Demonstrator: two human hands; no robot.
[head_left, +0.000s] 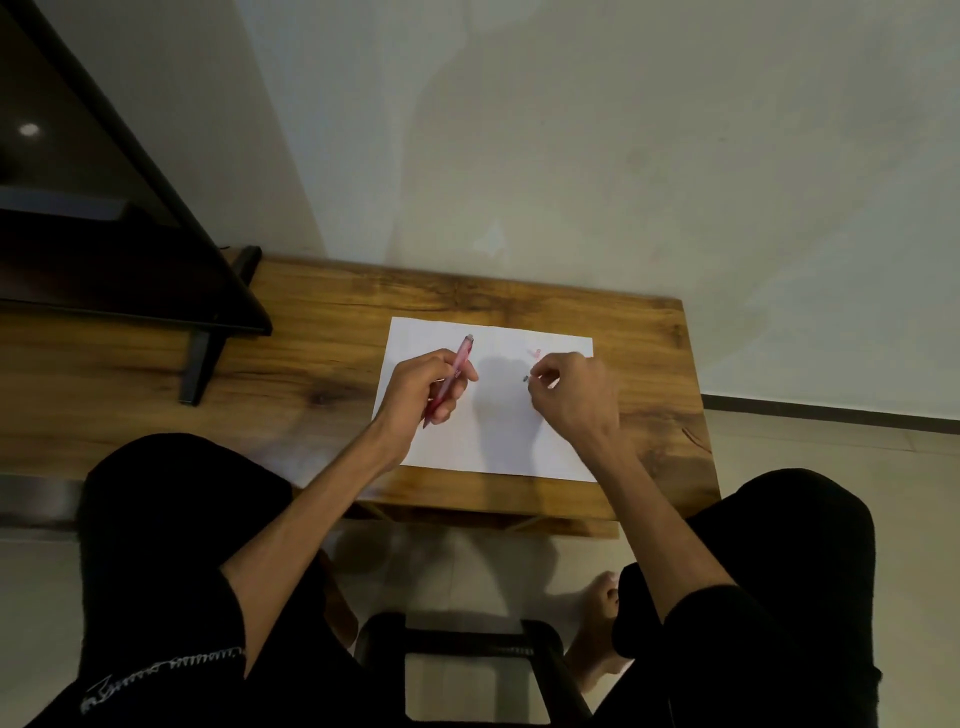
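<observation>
Head view: left hand (423, 387) grips pen (464, 356); right hand (571, 395) pinches piece (525, 379).

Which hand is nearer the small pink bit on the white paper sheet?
Right. The right hand, pinching a small dark piece, sits beside the small pink bit; the left hand, gripping a pink plastic pen, is well to its left.

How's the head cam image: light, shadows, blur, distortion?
Head view: dim light; soft hand shadows fall on the paper between the left hand, gripping the pen, and the right hand; glare spot on the dark screen; wide-angle lens bows the table edges; the tiny dark piece the right hand pinches is too blurred to identify.
</observation>
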